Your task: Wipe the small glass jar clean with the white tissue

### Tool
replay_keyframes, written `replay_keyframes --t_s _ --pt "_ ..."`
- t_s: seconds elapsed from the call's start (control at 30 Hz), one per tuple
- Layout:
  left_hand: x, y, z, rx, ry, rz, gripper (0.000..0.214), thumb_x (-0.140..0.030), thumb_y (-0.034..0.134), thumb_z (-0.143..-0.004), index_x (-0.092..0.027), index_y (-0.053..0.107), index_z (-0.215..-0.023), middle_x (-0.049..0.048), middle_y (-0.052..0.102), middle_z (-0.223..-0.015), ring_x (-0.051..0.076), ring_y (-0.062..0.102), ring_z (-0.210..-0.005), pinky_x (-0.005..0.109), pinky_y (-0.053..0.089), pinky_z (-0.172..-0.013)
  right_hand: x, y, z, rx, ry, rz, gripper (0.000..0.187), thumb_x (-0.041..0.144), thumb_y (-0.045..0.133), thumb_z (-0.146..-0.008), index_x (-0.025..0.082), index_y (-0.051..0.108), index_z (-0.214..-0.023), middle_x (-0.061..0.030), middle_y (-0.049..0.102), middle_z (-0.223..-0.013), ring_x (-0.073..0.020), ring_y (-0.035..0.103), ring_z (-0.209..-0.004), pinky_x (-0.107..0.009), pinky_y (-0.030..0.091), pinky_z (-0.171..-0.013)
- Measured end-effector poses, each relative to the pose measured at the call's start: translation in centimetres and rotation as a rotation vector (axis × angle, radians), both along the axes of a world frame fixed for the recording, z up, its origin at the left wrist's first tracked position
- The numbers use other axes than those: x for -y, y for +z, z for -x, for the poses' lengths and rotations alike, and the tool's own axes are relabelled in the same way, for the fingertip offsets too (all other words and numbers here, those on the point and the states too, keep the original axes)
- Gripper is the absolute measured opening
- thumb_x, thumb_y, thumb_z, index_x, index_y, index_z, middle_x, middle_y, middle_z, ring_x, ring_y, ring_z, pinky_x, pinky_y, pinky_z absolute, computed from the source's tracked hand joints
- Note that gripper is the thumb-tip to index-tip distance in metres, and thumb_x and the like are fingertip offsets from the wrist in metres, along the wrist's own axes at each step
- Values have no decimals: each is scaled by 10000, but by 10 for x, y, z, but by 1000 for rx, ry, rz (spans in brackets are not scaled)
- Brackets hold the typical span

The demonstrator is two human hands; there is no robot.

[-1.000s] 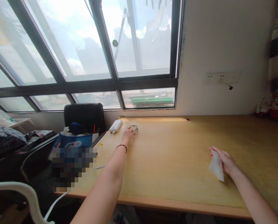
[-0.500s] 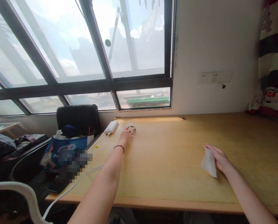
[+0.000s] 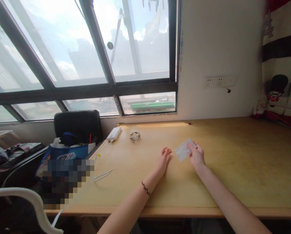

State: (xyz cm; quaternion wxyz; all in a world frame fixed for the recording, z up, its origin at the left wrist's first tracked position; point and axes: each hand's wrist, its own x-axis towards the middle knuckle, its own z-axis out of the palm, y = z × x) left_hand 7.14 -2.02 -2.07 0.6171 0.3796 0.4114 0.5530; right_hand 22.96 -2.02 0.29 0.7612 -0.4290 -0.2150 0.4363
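Note:
My right hand [image 3: 196, 156] pinches a small translucent plastic bag [image 3: 183, 150] by its right edge, thumb and fingers closed on it just above the table. To the left of the bag, my left hand [image 3: 164, 158] holds nothing; its fingers are loosely curled and apart, pointing toward the bag without touching it. A braided band circles my left wrist. Farther back and left, a round silvery bracelet [image 3: 135, 137] lies on the wooden table [image 3: 145, 175]; its finer details are too small to make out.
A white power bank [image 3: 114, 133] with a cable plugged in lies at the table's left edge. A loop of white cable [image 3: 103, 175] rests nearer me. Beyond the left edge stands a black chair [image 3: 77, 125] with a blue bag [image 3: 67, 152]. Window and wall bound the back.
My left hand has let go of the bracelet and moved right, toward the bag. My right hand has carried the plastic bag left and slightly away from me. The view has shifted a little.

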Motion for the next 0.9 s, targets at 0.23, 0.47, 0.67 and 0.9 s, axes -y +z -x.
replay_keyframes --t_s 0.23,0.47,0.67,0.9 --pt "16 0 1 103 -93 -23 407 -306 669 -593 -117 551 -933 129 606 -965 205 589 -841 308 477 -715 4 -15 55 -139 118 10 352 255 722 -494 181 521 -774 28 622 -685 -111 588 -580 -206 489 -531" --pt "3 13 27 -100 90 16 347 -347 643 -597 -145 570 -869 96 622 -892 158 602 -701 230 480 -524 11 -15 47 78 390 115 307 350 698 -538 162 573 -747 -6 634 -699 -94 572 -541 -179 464 -460" --pt "9 19 28 -335 204 -147 311 -440 582 -635 -144 579 -729 -9 542 -528 46 414 -333 161 286 -316 10 -19 48 301 339 56 291 374 668 -564 133 595 -710 -9 617 -610 -85 540 -452 -164 407 -386" --pt "8 24 25 -190 103 -56 425 -501 565 -636 -120 558 -825 6 551 -488 57 436 -339 165 305 -347 9 -18 46 311 223 21 321 401 656 -564 141 595 -742 -16 629 -646 -104 552 -448 -208 448 -405"
